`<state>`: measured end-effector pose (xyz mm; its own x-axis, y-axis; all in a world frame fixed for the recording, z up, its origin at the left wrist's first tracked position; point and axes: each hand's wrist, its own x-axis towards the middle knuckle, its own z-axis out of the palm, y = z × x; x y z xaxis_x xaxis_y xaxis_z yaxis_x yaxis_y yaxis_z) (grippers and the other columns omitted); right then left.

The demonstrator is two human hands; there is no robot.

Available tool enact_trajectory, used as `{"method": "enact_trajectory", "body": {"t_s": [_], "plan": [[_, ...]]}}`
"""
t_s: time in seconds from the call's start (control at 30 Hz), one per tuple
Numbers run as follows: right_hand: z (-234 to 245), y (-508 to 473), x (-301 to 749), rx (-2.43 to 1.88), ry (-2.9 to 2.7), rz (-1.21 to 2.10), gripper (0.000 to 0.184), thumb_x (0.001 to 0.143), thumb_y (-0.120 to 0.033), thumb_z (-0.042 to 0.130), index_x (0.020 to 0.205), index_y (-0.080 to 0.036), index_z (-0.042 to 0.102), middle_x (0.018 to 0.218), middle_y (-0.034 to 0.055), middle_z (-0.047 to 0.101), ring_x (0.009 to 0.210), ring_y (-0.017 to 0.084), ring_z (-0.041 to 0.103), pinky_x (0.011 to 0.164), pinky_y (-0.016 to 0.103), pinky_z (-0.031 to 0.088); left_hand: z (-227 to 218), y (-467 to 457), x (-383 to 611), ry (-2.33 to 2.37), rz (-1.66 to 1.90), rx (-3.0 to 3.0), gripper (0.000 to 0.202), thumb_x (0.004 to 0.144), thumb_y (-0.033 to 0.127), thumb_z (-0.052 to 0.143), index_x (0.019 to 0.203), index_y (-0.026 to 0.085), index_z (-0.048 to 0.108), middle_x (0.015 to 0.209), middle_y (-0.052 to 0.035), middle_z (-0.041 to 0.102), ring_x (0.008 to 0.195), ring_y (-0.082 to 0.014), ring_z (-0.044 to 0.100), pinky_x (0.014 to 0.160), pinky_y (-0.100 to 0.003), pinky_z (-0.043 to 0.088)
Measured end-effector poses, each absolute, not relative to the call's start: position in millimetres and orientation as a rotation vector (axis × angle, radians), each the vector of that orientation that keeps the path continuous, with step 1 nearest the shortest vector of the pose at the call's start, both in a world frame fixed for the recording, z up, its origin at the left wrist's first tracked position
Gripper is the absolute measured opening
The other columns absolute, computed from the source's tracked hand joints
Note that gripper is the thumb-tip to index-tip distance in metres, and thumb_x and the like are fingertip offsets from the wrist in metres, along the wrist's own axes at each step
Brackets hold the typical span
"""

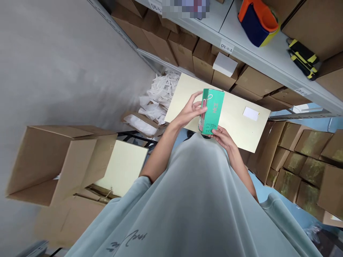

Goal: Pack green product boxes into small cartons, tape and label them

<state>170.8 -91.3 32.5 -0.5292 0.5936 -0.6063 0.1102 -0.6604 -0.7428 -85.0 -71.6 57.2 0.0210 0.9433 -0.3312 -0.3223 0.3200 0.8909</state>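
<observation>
A green printed box (213, 111) with a small white loop near its top is held upright in front of my body, over the pale tabletop. My left hand (193, 109) is closed around its left side, the thumb across the front edge. At the lower right corner, my right hand (223, 137) grips the same box between thumb and fingers. Something pinkish shows on the box's left side; whether it is print or contents I cannot tell. A small white card (251, 113) lies on the table (235, 134) to the right of the box.
Behind the table, a metal shelf (257, 60) bears cardboard boxes, an orange and blue holder (257, 23) and black-yellow cutters (302, 59). Shredded white paper (162, 94) is heaped at the left. A large open carton (61, 164) stands lower left; stacked cartons (302, 160) fill the right.
</observation>
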Motion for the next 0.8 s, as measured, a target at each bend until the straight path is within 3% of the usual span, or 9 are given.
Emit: {"method": "enact_trajectory", "body": {"t_s": [0.1,0.17,0.3,0.43,0.5,0.63,0.7,0.8], "plan": [[33,-88,169,-1.379,-1.125,2.235,0.072,0.074,-0.085,0.09,0.116,-0.027,0.08,0.112,0.009,0.085,0.097,0.028,0.081,0.098,0.047,0.07,42,-102,-84,0.93,1.019,0.48,0.074,0.071,0.061,0.101,0.129,0.027,0.07,0.116,-0.009,0.083,0.103,-0.0253,0.081,0.095,-0.04,0.065],[34,-86,167,-1.376,-1.123,2.243,0.069,0.073,-0.086,0.091,0.11,-0.028,0.081,0.109,0.0095,0.085,0.097,0.03,0.082,0.098,0.049,0.071,35,-117,-80,0.821,0.956,0.384,0.071,0.067,0.057,0.104,0.122,0.025,0.072,0.113,-0.0111,0.084,0.105,-0.0294,0.083,0.1,-0.047,0.065],[44,-86,162,-1.27,-1.088,2.314,0.068,0.078,-0.083,0.09,0.113,-0.025,0.083,0.107,0.0125,0.086,0.102,0.033,0.083,0.095,0.052,0.071,37,-126,-73,0.708,0.94,0.334,0.075,0.065,0.054,0.106,0.126,0.024,0.073,0.119,-0.0146,0.084,0.116,-0.0391,0.083,0.106,-0.058,0.065],[63,-82,163,-1.286,-1.175,2.346,0.074,0.081,-0.085,0.088,0.112,-0.018,0.084,0.099,0.0141,0.086,0.096,0.031,0.084,0.09,0.047,0.07,44,-126,-75,0.774,1.001,0.323,0.077,0.062,0.049,0.109,0.124,0.025,0.069,0.121,-0.0116,0.084,0.115,-0.0361,0.083,0.102,-0.052,0.068],[70,-76,163,-1.419,-1.266,2.159,0.074,0.08,-0.079,0.093,0.12,-0.018,0.083,0.099,0.0127,0.086,0.091,0.028,0.083,0.088,0.044,0.07,45,-126,-78,0.876,1.051,0.317,0.074,0.059,0.045,0.11,0.115,0.025,0.065,0.119,-0.0074,0.082,0.11,-0.0304,0.082,0.096,-0.045,0.069],[72,-63,149,-1.504,-1.326,1.617,0.091,0.075,-0.072,0.099,0.149,-0.025,0.074,0.126,0.0127,0.084,0.107,0.028,0.081,0.1,0.048,0.068,44,-127,-78,1.092,1.139,0.354,0.077,0.054,0.046,0.111,0.1,0.025,0.053,0.118,-0.0016,0.077,0.1,-0.0202,0.079,0.086,-0.033,0.068],[70,-60,135,-1.454,-1.335,1.523,0.09,0.078,-0.073,0.096,0.153,-0.028,0.073,0.142,0.0132,0.08,0.119,0.03,0.079,0.108,0.05,0.067,45,-128,-74,1.14,1.169,0.399,0.076,0.055,0.049,0.109,0.1,0.024,0.052,0.121,-0.0025,0.075,0.102,-0.0201,0.078,0.086,-0.033,0.068],[67,-60,117,-1.423,-1.349,1.481,0.081,0.081,-0.074,0.092,0.147,-0.029,0.078,0.15,0.0127,0.076,0.124,0.033,0.077,0.109,0.051,0.067,48,-130,-69,1.195,1.215,0.496,0.073,0.058,0.049,0.107,0.099,0.024,0.053,0.127,-0.0052,0.071,0.111,-0.0239,0.078,0.088,-0.034,0.067]]}}
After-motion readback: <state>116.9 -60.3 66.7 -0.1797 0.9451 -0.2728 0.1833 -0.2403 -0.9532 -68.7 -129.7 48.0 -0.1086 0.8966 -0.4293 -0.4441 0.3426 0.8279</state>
